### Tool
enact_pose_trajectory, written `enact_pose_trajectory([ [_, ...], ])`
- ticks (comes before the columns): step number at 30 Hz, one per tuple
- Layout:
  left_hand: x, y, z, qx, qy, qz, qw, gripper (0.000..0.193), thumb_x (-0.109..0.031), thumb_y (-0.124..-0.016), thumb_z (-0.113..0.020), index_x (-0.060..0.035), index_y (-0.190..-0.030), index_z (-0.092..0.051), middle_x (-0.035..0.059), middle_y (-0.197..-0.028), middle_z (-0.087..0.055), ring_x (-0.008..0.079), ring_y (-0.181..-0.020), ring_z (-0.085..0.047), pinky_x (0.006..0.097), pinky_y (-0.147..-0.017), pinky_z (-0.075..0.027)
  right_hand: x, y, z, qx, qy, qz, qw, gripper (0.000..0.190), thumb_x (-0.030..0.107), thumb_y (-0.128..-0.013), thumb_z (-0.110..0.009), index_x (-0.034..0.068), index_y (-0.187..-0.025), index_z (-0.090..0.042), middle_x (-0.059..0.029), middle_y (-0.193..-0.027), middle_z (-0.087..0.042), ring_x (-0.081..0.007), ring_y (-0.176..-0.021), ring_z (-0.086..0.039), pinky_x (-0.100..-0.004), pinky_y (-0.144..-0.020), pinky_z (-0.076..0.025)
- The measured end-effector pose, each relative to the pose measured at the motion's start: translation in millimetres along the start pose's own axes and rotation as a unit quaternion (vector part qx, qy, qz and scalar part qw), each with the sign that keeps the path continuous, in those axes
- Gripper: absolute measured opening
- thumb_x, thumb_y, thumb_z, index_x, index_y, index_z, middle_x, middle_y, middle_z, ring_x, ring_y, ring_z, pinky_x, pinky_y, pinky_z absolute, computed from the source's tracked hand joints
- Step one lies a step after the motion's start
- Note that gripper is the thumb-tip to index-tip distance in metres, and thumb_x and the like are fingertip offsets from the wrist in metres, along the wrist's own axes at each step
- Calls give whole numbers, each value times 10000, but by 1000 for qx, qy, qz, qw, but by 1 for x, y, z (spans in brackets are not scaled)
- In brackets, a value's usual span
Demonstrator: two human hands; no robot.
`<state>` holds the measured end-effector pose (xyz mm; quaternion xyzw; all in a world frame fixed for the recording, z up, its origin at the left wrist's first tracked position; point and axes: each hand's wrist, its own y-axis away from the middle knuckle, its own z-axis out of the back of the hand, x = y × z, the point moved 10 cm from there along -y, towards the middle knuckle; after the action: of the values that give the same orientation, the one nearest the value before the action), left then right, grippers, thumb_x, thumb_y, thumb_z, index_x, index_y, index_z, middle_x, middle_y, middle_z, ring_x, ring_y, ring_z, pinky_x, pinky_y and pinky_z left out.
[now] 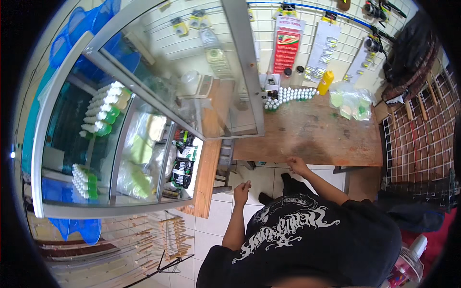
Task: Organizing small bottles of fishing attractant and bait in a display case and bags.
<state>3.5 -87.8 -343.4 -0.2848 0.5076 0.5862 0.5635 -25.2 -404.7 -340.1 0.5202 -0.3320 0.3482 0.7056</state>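
My left hand is raised over the tiled floor, beside the open glass cabinet door. Its fingers are curled in, and whether they enclose anything small is hidden. Near the front edge of the wooden table is my right hand, with its fingers loosely bent and apart and nothing visible in them. Toward the back of that table stand several small bottles with white caps in tight rows. A yellow squeeze bottle is to their right, followed by clear plastic bags with pale green contents.
On my left, the glass cabinet holds bottles of green liquid and bagged goods; its framed door swings out toward the table. A wire rack stands at the right. Fishing reels hang above, and a fan is low right.
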Motion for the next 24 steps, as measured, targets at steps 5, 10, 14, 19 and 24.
enact_pose_trajectory([
  [5, -38, -22, -69, 138, -7, -31, 990, 391, -356, -857, -533, 20, -864, -639, 112, -758, -650, 172, -668, -610, 283, -622, -472, -15, -23, 39, -82, 33, 43, 995, 297, 145, -777, -590, 46, -1056, -562, -44, -771, -576, -132, -605, -546, -257, -498, -458],
  [10, -79, -47, -122, 173, -41, -84, 981, 263, -249, -811, -604, 4, -876, -641, 106, -748, -647, 166, -658, -605, 278, -621, -470, 0, -41, 75, -139, 95, -17, 986, 277, 142, -733, -631, 31, -986, -618, -94, -783, -617, -151, -634, -575, -294, -557, -473],
  [14, -104, -77, -157, 172, 9, -66, 983, 166, -118, -751, -663, 5, -861, -645, 73, -746, -645, 131, -670, -594, 257, -637, -466, 41, -68, 86, -189, 167, 60, 966, 246, 134, -720, -636, 11, -933, -632, -119, -765, -635, -192, -663, -597, -304, -623, -475],
  [19, -118, -132, -175, 78, 131, -3, 988, 110, -45, -744, -658, 13, -835, -641, 47, -758, -642, 99, -696, -580, 238, -653, -464, 83, -105, 106, -263, 73, 97, 957, 163, 89, -750, -608, 26, -899, -628, -109, -785, -640, -197, -696, -606, -305, -666, -473],
  [24, -156, -181, -154, -151, 169, -68, 972, 73, -4, -755, -634, 1, -828, -637, 45, -772, -635, 103, -710, -580, 233, -660, -465, 83, -142, 118, -285, -14, 75, 955, 145, 37, -764, -592, 29, -906, -622, -76, -799, -641, -164, -706, -600, -291, -662, -472],
])
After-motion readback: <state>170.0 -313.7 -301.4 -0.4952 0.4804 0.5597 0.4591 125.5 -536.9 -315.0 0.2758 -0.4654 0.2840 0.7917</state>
